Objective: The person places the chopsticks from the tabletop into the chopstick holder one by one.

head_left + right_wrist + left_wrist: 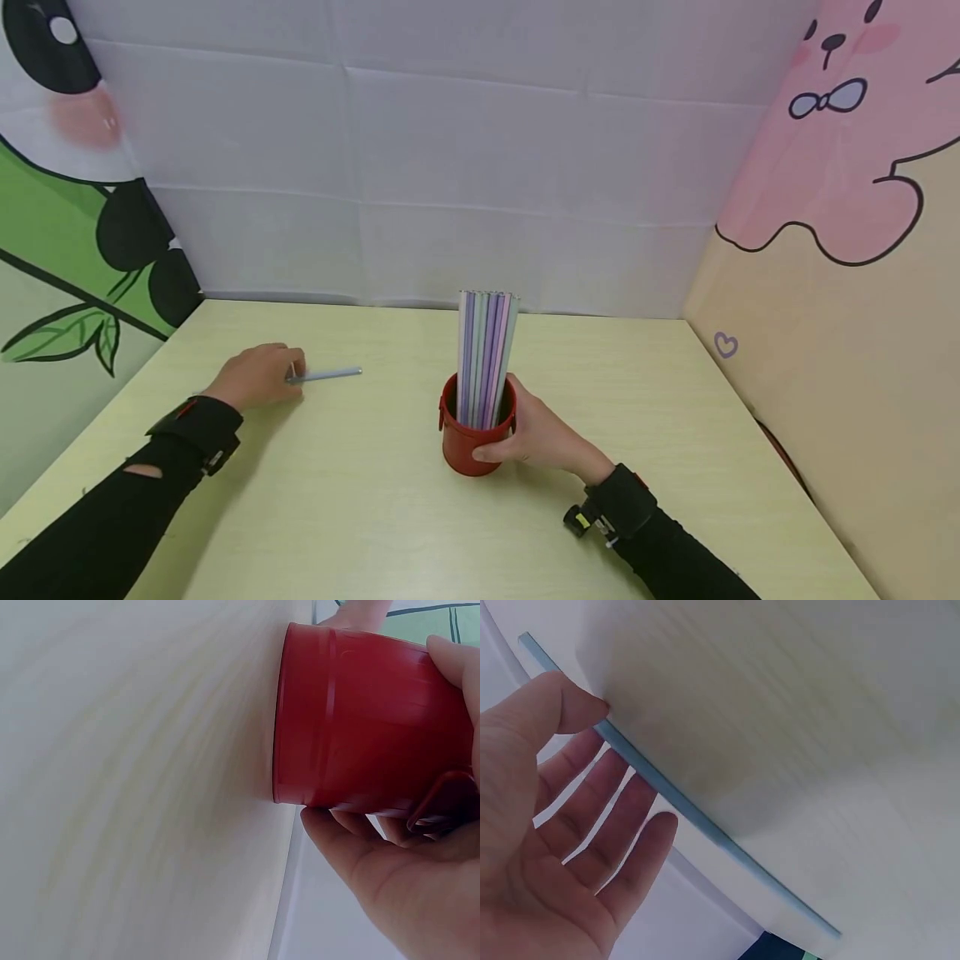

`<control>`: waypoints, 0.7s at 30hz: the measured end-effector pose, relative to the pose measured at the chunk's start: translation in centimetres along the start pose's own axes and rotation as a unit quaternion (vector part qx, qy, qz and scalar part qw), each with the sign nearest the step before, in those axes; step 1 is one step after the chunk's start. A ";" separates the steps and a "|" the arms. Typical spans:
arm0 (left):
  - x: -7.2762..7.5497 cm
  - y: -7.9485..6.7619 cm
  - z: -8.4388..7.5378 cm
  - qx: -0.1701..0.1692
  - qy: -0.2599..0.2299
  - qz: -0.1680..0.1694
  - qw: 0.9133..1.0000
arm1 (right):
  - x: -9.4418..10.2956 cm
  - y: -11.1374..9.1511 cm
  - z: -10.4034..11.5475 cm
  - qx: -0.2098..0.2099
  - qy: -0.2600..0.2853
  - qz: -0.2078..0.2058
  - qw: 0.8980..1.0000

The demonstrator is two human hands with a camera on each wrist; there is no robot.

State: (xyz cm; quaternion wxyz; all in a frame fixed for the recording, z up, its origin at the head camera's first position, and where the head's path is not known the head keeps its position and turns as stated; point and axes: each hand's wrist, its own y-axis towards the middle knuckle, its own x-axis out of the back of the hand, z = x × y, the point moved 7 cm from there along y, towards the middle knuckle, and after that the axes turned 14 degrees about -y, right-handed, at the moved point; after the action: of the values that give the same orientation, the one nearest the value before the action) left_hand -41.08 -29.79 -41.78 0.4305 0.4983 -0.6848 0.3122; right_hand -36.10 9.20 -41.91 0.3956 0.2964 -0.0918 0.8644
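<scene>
A small red bucket stands upright on the table, holding a bunch of pastel straws that rise well above its rim. My right hand grips the bucket from its right side, thumb across the front. Seen in the right wrist view, the bucket has fingers along its side and a red handle lug near the palm. Off to the left, my left hand pinches a single pale blue straw, which points right. In the left wrist view the thumb presses that straw against the fingers.
The pale wood table ends at a creased white backdrop. A wall with a pink cartoon animal borders the right side; a green and white cartoon panel borders the left. Both wrists wear black straps.
</scene>
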 end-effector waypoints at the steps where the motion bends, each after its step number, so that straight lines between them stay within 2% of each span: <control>1: -0.1 0.1 -0.2 -0.002 -0.004 0.003 1.000 | 0.0 0.0 0.0 0.000 0.001 0.001 1.000; 6: -0.5 0.3 -0.5 -0.007 -0.020 0.014 1.000 | 0.0 0.1 -0.1 0.001 0.003 0.002 1.000; 13: -0.8 0.2 -1.3 -0.034 -0.033 0.017 0.999 | 0.0 0.0 -0.1 0.001 0.002 0.002 1.000; 17: -0.3 0.3 -2.7 -0.039 -0.049 0.000 0.998 | -0.1 0.0 0.0 0.005 0.003 0.003 1.000; 21: 1.1 0.9 -5.2 -0.041 -0.074 -0.033 0.996 | 0.0 0.0 0.0 0.004 0.001 0.001 1.000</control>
State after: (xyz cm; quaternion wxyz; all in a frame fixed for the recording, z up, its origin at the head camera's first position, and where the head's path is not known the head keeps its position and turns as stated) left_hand -40.65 -25.48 -38.49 0.4086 0.5242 -0.7101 0.2321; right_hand -36.08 9.22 -41.92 0.3936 0.2974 -0.0883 0.8654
